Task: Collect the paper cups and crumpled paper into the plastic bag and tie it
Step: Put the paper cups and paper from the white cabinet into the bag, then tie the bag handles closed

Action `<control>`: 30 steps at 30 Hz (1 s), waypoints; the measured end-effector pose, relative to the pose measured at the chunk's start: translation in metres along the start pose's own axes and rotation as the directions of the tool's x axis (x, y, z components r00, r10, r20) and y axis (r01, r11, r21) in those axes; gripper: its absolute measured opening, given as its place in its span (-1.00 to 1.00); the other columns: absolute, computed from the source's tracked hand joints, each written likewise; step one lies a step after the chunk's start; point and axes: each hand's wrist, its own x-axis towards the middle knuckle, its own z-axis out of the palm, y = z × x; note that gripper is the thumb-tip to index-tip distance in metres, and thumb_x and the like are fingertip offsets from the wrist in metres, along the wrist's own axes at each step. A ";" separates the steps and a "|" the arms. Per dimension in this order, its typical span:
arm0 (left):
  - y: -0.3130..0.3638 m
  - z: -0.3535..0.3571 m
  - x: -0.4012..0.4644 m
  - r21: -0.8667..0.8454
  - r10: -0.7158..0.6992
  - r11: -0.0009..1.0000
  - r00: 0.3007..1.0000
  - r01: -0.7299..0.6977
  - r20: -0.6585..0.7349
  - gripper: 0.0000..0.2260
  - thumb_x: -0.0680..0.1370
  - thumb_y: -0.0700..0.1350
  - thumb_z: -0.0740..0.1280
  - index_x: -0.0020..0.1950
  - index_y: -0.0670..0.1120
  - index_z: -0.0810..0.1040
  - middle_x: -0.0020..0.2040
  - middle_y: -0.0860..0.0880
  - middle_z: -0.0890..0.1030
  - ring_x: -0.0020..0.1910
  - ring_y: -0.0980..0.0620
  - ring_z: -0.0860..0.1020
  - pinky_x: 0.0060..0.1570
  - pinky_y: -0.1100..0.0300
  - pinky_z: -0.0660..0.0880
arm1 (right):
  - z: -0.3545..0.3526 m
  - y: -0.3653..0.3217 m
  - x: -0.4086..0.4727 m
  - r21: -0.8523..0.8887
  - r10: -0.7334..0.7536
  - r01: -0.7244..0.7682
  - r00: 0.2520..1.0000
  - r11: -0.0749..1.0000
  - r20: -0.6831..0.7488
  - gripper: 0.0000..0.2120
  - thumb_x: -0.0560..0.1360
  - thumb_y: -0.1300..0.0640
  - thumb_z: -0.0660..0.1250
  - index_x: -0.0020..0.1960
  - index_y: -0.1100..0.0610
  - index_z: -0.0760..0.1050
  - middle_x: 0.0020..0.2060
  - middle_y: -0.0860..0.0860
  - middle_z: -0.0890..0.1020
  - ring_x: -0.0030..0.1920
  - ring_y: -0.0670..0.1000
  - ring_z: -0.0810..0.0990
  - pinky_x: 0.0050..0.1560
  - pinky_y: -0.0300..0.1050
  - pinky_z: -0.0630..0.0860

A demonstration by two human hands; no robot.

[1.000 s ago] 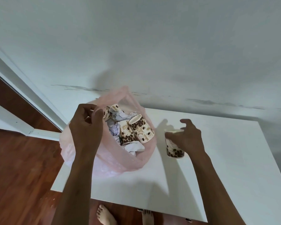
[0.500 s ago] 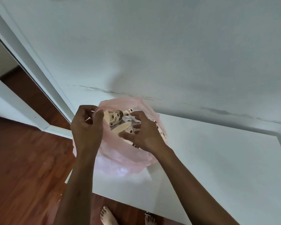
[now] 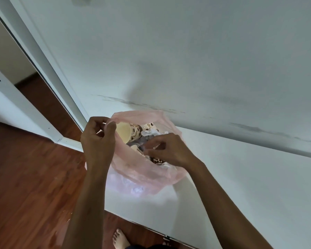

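From my feed: pink plastic bag (image 3: 142, 169) sits at the left end of the white tabletop (image 3: 250, 186), near the back edge by the wall (image 3: 187, 51), mouth open and facing up toward the camera. Its lower part bulges over the tabletop's left edge.

Left hand (image 3: 97, 141) is at the bag's left rim, fingers curled, thumb and fingertips pinching the film and holding that side up.

Right hand (image 3: 171, 151) is over the open mouth, fingers bent and pointing left into the bag. It looks like a pinch on the near rim film or the contents, but I can't tell which (too blurred at the fingertips), so its grip is unclear to me.

Inside: paper cups (image 3: 133, 133) with a brown spotted print, lying on their sides. The clearest one has its long axis running roughly left-right, open end pointing left toward the left hand, pale inside showing. Another printed cup (image 3: 155, 159) is partly hidden under the right hand. Crumpled paper (image 3: 151, 133) sits between the cups, near the back of the opening.

Bag top not tied. Wood floor (image 3: 29, 177) to the left, one bare foot (image 3: 119, 239) below the front edge.
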 end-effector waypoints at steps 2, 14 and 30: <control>-0.001 -0.003 0.000 0.001 -0.001 1.000 1.000 0.001 -0.005 -0.94 0.50 -0.20 0.36 -0.13 -0.05 0.55 -0.27 0.09 0.54 -0.34 0.24 0.48 -0.35 0.39 0.40 | -0.013 0.004 0.000 0.066 0.012 -0.005 0.994 0.998 -0.106 -0.91 0.42 0.09 0.53 -0.12 -0.07 0.67 -0.25 -0.09 0.72 -0.34 -0.17 0.64 -0.31 -0.27 0.55; 0.000 -0.010 0.004 0.041 -0.057 0.998 0.998 0.056 0.014 -0.81 0.52 -0.22 0.36 -0.19 0.08 0.54 -0.25 0.09 0.58 -0.28 0.16 0.50 -0.24 0.26 0.45 | -0.046 0.103 0.004 0.148 0.640 -0.623 0.758 0.768 -0.130 -0.54 0.55 -0.13 0.31 0.00 0.30 0.63 -0.13 0.15 0.67 -0.21 0.09 0.58 -0.11 -0.06 0.56; 0.020 -0.017 0.014 0.067 -0.153 0.987 0.981 0.146 0.122 -0.89 0.42 -0.04 0.40 -0.07 0.12 0.59 -0.13 0.06 0.61 -0.06 -0.13 0.62 0.04 -0.16 0.59 | -0.063 0.084 0.013 0.516 0.603 -0.438 0.771 0.736 -0.206 -0.72 0.46 0.39 0.10 -0.19 0.25 0.57 -0.34 0.12 0.65 -0.31 0.10 0.58 -0.30 -0.15 0.53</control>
